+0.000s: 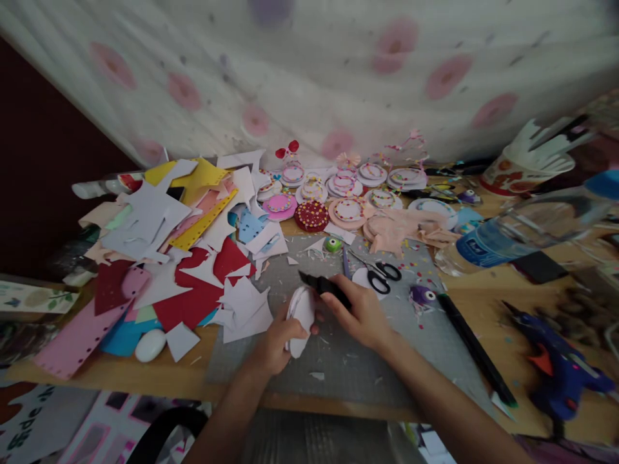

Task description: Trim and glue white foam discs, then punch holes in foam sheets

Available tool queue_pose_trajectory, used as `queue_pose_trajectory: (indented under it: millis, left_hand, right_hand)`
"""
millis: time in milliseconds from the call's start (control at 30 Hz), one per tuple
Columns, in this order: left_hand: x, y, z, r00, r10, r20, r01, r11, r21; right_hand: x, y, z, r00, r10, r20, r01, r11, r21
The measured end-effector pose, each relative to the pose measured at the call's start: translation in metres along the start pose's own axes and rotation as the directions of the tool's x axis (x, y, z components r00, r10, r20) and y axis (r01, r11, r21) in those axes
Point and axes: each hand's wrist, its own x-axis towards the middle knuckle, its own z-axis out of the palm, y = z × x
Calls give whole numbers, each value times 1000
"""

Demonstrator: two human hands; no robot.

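Note:
My left hand (276,343) grips a white oval stack of paper or foam discs (300,317), tilted on edge above the grey cutting mat (338,377). Closed round a black utility knife (329,288), my right hand (358,314) holds it just above the discs, its blade pointing up and left. Whether the blade touches the discs I cannot tell. Black-handled scissors (378,278) lie beyond the right hand, partly over a white disc (366,278). A green eyeball-like bead figure (333,244) sits near the mat's far edge.
Coloured scraps (188,283) heap up on the left. Several small decorated round pieces (312,216) line the back, before a flowered curtain (309,77). On the right are a water bottle (512,229), a black marker (476,348), a blue glue gun (561,367) and a paper cup (525,164).

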Motion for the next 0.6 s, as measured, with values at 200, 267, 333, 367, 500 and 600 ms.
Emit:
queue_pose_trajectory:
  millis: [200, 267, 333, 367, 500, 600]
  left_hand:
    - [-3, 20, 12, 966, -104, 238, 201, 880, -430]
    - [-5, 24, 13, 950, -161, 268, 278, 825, -492]
    - [-6, 25, 14, 939, -203, 278, 324, 796, -511]
    - [-7, 25, 14, 935, -216, 280, 335, 793, -508]
    - [-6, 21, 12, 957, -188, 219, 266, 872, -411]
    - [-6, 21, 5, 988, -122, 90, 136, 975, -173]
  right_hand:
    - [0, 4, 2, 974, 148, -170, -121, 980, 161]
    - [0, 4, 1, 970, 157, -188, -119, 973, 199]
    - [1, 4, 0, 968, 156, -195, -114, 970, 214]
    - [1, 4, 0, 968, 154, -200, -110, 970, 215]
    - [-1, 5, 0, 970, 116, -213, -85, 985, 153]
    - [-2, 4, 0, 985, 11, -175, -5, 999, 31]
